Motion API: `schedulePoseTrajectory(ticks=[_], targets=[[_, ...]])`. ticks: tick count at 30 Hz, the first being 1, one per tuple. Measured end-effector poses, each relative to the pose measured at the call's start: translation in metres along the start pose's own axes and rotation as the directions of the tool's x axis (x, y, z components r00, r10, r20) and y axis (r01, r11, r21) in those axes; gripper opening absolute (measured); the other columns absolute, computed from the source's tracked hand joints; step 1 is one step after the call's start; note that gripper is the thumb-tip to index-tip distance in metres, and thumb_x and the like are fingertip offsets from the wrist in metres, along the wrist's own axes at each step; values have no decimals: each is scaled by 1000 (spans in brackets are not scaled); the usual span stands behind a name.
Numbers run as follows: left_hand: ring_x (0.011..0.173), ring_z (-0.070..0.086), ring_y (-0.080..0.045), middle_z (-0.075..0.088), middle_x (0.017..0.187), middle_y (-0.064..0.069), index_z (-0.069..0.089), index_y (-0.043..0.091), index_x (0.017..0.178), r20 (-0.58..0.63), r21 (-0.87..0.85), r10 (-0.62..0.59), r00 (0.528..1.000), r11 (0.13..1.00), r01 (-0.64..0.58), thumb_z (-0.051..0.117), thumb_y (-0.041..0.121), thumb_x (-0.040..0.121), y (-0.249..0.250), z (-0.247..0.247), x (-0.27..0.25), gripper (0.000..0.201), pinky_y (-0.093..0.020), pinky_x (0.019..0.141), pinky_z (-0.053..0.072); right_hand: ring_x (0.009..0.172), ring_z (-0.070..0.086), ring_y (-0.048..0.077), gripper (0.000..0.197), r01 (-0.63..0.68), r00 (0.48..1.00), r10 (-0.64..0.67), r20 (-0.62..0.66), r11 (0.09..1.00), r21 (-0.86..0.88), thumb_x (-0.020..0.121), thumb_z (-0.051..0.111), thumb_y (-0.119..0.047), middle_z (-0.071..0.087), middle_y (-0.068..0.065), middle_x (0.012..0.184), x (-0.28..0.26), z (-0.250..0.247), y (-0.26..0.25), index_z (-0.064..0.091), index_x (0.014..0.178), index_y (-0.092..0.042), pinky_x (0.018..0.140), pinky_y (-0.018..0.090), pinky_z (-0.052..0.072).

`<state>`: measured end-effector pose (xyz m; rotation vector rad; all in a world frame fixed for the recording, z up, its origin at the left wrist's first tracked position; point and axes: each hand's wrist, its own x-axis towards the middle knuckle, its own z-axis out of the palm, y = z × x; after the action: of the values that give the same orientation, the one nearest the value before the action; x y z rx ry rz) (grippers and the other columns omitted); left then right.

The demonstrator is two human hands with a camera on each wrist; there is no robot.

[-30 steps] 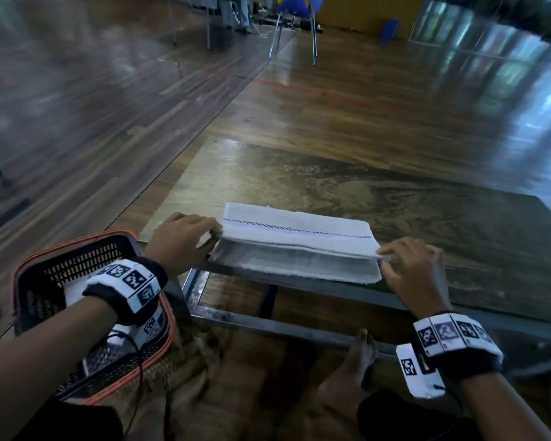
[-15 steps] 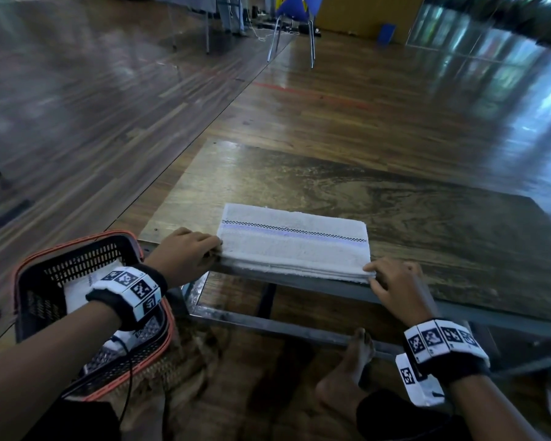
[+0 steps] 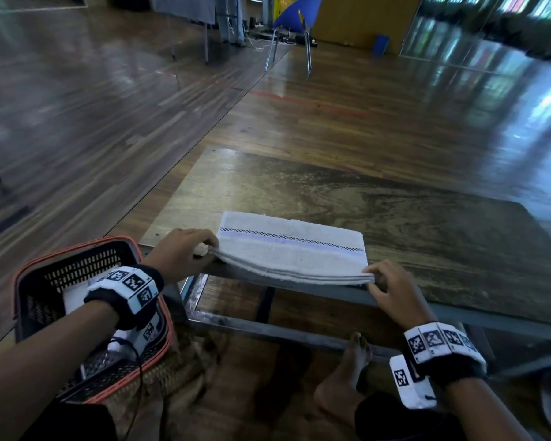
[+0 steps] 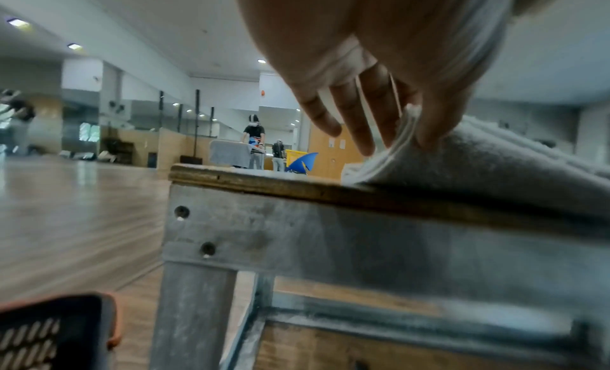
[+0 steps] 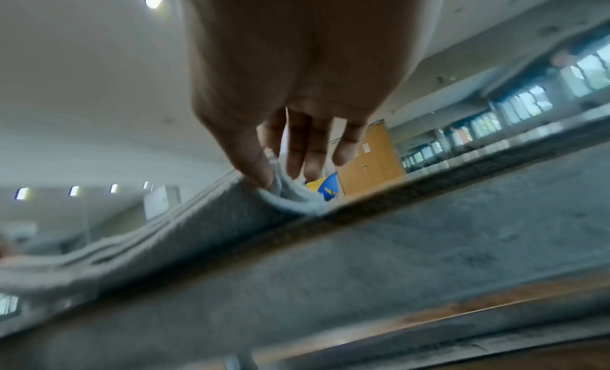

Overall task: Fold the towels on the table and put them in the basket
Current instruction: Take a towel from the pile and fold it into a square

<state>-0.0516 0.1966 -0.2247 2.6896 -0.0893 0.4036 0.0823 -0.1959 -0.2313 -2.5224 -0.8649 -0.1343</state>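
Folded towel (image 3: 291,251) lying at near edge of table (image 3: 395,198), slightly overhanging. Left hand (image 3: 180,253) pinching left near corner, right hand (image 3: 393,289) pinching right near corner, towel spanning between both grips. Basket (image 3: 77,265) beside table's left end.

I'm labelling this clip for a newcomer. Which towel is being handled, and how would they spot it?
Find the low wooden table; at its near edge lies a folded white towel. The left hand and right hand pinch its near corners. Unlike the plain white cloth in the basket, it has a checkered stripe.
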Motion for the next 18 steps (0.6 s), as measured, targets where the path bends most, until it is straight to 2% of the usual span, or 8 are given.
schedulePoseTrajectory(ticks=[3,5,7,9,10,13,16,18], targets=[[78,59,-1,66,84,5,63,13,85,-71,-257,-62,996,965,42,72,5,77,13,-22,5,15,-28,76,47,90,58,23,19,-36,993,57,-99,980,197,76,69,4,62,6,90,2,-17,-6,65,88,-10,81,34,44],[72,58,1,64,82,3,61,13,83,-14,-391,-151,988,911,133,73,9,78,22,-39,9,13,-19,70,46,86,59,15,22,-65,988,111,-110,932,358,79,65,4,65,3,88,4,-34,-14,64,84,-17,80,28,44],[69,56,-5,62,81,-4,61,10,83,67,-516,-177,982,836,186,71,11,80,30,-58,12,10,-18,64,44,77,60,3,28,-59,983,139,-118,855,515,83,60,6,67,-3,83,6,-54,-21,63,84,-22,73,16,46],[74,57,-14,62,84,-9,62,9,86,117,-605,-194,974,764,225,69,16,80,34,-77,13,12,-25,69,44,72,60,-2,29,-39,976,165,-144,776,629,84,56,8,70,-6,78,6,-70,-25,65,85,-20,67,9,47],[78,59,-14,64,86,-8,63,10,88,141,-634,-205,969,733,247,69,21,78,34,-84,13,16,-25,72,46,71,60,-3,28,-34,973,176,-150,749,662,85,55,7,71,-9,77,6,-75,-25,65,85,-19,66,8,47],[90,63,-18,68,96,-12,64,8,97,214,-661,-213,953,687,302,68,23,75,30,-93,16,27,-25,83,48,71,59,-1,27,-86,980,187,-73,718,690,85,53,7,70,-10,75,5,-77,-20,68,83,-16,66,9,46],[90,61,-20,65,97,-15,61,2,100,270,-642,-212,939,688,340,63,6,84,25,-85,26,17,-20,77,48,72,60,4,26,-190,972,234,27,708,681,86,53,0,70,-6,75,15,-71,-12,71,78,-17,68,15,47],[90,60,-18,64,97,-13,60,6,99,239,-649,-240,941,681,339,61,3,86,21,-75,40,13,-23,79,47,76,63,9,22,-240,959,277,57,695,678,87,54,-6,72,-2,80,29,-66,-6,72,81,-17,75,24,48]])
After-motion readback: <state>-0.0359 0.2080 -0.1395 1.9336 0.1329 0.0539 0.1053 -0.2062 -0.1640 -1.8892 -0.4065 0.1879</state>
